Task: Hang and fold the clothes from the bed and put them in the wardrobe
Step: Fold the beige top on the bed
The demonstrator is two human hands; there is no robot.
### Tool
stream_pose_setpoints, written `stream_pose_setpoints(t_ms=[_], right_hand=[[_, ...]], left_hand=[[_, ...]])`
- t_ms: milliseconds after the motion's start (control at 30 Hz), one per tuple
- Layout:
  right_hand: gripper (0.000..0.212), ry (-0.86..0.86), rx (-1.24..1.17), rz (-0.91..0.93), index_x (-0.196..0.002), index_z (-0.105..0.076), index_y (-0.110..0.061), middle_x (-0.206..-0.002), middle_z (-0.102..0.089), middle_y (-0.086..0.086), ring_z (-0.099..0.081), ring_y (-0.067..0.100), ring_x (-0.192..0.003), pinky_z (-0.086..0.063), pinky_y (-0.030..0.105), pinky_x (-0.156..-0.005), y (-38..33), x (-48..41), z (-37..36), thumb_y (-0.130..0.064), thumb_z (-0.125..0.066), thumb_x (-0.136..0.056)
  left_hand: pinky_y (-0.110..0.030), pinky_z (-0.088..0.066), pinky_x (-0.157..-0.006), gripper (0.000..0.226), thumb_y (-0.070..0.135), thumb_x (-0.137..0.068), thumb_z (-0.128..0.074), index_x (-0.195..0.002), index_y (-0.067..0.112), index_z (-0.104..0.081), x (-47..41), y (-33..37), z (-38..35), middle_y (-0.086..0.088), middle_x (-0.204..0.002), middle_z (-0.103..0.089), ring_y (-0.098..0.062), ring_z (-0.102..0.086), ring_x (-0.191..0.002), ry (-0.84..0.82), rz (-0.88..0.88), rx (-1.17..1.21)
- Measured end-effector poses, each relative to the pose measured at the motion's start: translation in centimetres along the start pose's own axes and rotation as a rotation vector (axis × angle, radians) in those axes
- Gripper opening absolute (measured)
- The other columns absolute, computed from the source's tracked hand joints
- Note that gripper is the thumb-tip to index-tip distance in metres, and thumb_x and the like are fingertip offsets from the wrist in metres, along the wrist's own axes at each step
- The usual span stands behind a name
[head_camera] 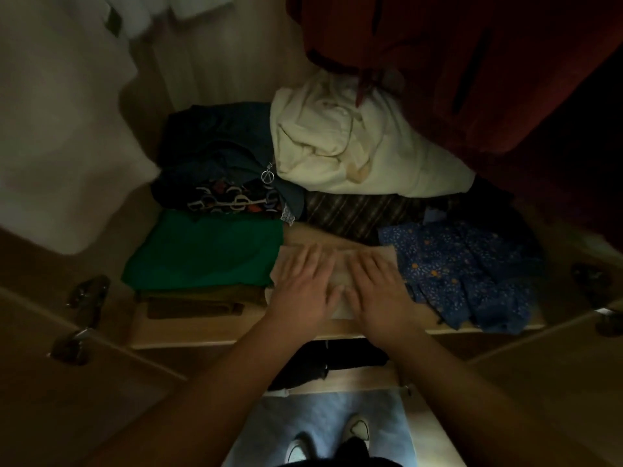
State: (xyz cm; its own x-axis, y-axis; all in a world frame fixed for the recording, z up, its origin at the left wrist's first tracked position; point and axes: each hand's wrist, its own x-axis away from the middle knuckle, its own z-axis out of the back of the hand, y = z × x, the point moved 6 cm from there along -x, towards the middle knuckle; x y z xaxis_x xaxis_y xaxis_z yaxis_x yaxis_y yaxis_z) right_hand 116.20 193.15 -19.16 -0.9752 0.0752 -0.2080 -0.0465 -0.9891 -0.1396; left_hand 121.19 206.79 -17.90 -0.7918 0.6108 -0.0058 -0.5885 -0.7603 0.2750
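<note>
A small folded pale beige garment (pixel 344 264) lies on the wooden wardrobe shelf (pixel 209 328), near its front edge. My left hand (pixel 303 284) and my right hand (pixel 377 288) both rest flat on it, fingers straight and spread, side by side. The hands hide most of the garment. To its left sits a folded green garment (pixel 205 251) on top of olive and brown ones (pixel 202 299). To its right lies a blue flower-print garment (pixel 472 274).
Behind are a dark blue pile (pixel 219 153) with a patterned piece, a bulky cream garment (pixel 354 150) and a striped dark cloth (pixel 357 214). A rust-red garment (pixel 472 62) hangs at upper right. Open wardrobe doors with metal handles (pixel 84 298) flank the shelf. Dark clothes (pixel 330 362) lie on the shelf below.
</note>
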Motion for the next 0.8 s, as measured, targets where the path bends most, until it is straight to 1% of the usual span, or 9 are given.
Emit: stream_pose_setpoints(t_ms=[167,233,300,367,467,533,633,733,800], right_hand=[[0.069,-0.213,0.016,-0.099,-0.153,-0.033,-0.022,-0.16,-0.031,0.006,-0.025,0.023,-0.149,-0.016,0.04,-0.121,0.7,-1.0,-2.8,-0.054,-0.014,-0.095],[0.076,-0.263,0.008,-0.096,-0.155,-0.029,-0.023,-0.162,-0.025,0.004,-0.019,0.022,-0.15,-0.014,0.04,-0.123,0.6,-1.6,-2.8,-0.057,-0.004,-0.09],[0.082,-0.288,-0.012,-0.09,-0.156,-0.026,-0.024,-0.164,-0.021,0.003,-0.016,0.022,-0.151,-0.011,0.04,-0.123,0.6,-1.6,-2.7,-0.059,0.001,-0.087],[0.084,-0.317,-0.058,-0.086,-0.156,-0.024,-0.022,-0.164,-0.02,0.004,-0.015,0.023,-0.151,-0.01,0.039,-0.122,0.7,-1.4,-2.4,-0.06,0.0,-0.085],[0.069,-0.245,-0.102,-0.073,-0.149,-0.04,-0.011,-0.155,-0.038,0.012,-0.031,0.031,-0.145,-0.024,0.045,-0.119,0.9,-0.8,-0.3,-0.052,-0.026,-0.094],[0.06,-0.175,-0.107,-0.128,-0.147,-0.041,-0.01,-0.152,-0.041,0.012,-0.032,0.031,-0.144,-0.028,0.047,-0.117,1.3,0.6,1.9,-0.041,-0.037,-0.095],[0.063,-0.082,-0.076,-0.202,-0.15,-0.036,-0.014,-0.156,-0.036,0.009,-0.026,0.029,-0.147,-0.026,0.046,-0.118,2.2,5.2,5.7,-0.042,-0.026,-0.094],[0.063,-0.022,-0.049,-0.284,-0.15,-0.037,-0.015,-0.153,-0.041,0.01,-0.03,0.027,-0.145,-0.028,0.045,-0.118,4.3,12.9,9.0,-0.045,-0.024,-0.096],[0.062,-0.014,-0.024,-0.387,-0.149,-0.038,-0.015,-0.152,-0.042,0.01,-0.032,0.028,-0.144,-0.029,0.044,-0.117,6.2,19.7,10.7,-0.048,-0.024,-0.098]], left_hand=[[-0.05,-0.033,-0.115,0.063,0.054,-0.092,-0.029,-0.142,0.023,-0.053,-0.7,-1.4,-3.8,-0.008,-0.148,-0.051,-0.029,-0.044,-0.139,-0.079,0.086,-0.078],[-0.049,-0.027,-0.118,0.067,0.053,-0.091,-0.023,-0.146,0.025,-0.048,-1.0,-1.5,-3.9,-0.007,-0.153,-0.045,-0.028,-0.039,-0.142,-0.067,0.109,-0.077],[-0.045,-0.013,-0.122,0.073,0.055,-0.089,-0.009,-0.154,0.029,-0.032,-0.9,-1.4,-4.0,-0.003,-0.162,-0.028,-0.024,-0.023,-0.15,-0.105,0.119,-0.12],[-0.042,-0.004,-0.123,0.069,0.055,-0.093,-0.008,-0.157,0.031,-0.019,-1.0,-1.3,-3.8,-0.001,-0.166,-0.016,-0.022,-0.011,-0.152,-0.122,0.113,-0.124],[-0.045,-0.001,-0.123,0.062,0.051,-0.101,-0.025,-0.158,0.028,-0.013,-0.9,-0.8,-2.6,-0.004,-0.166,-0.01,-0.024,-0.005,-0.152,-0.165,0.098,-0.074],[-0.048,-0.005,-0.122,0.065,0.048,-0.1,-0.033,-0.157,0.023,-0.016,-0.5,0.4,-1.1,-0.009,-0.165,-0.014,-0.028,-0.006,-0.151,-0.166,0.079,-0.054],[-0.049,-0.01,-0.122,0.067,0.046,-0.1,-0.036,-0.157,0.018,-0.016,1.3,4.1,1.2,-0.013,-0.164,-0.017,-0.031,-0.009,-0.151,-0.116,0.01,-0.027],[-0.047,-0.016,-0.121,0.075,0.06,-0.093,-0.02,-0.155,0.018,-0.023,5.3,10.7,1.4,-0.013,-0.161,-0.026,-0.032,-0.017,-0.149,-0.084,-0.111,-0.031],[-0.046,-0.017,-0.121,0.072,0.06,-0.094,-0.021,-0.155,0.022,-0.024,8.9,16.3,-0.2,-0.011,-0.162,-0.025,-0.031,-0.018,-0.15,-0.102,-0.205,-0.017]])
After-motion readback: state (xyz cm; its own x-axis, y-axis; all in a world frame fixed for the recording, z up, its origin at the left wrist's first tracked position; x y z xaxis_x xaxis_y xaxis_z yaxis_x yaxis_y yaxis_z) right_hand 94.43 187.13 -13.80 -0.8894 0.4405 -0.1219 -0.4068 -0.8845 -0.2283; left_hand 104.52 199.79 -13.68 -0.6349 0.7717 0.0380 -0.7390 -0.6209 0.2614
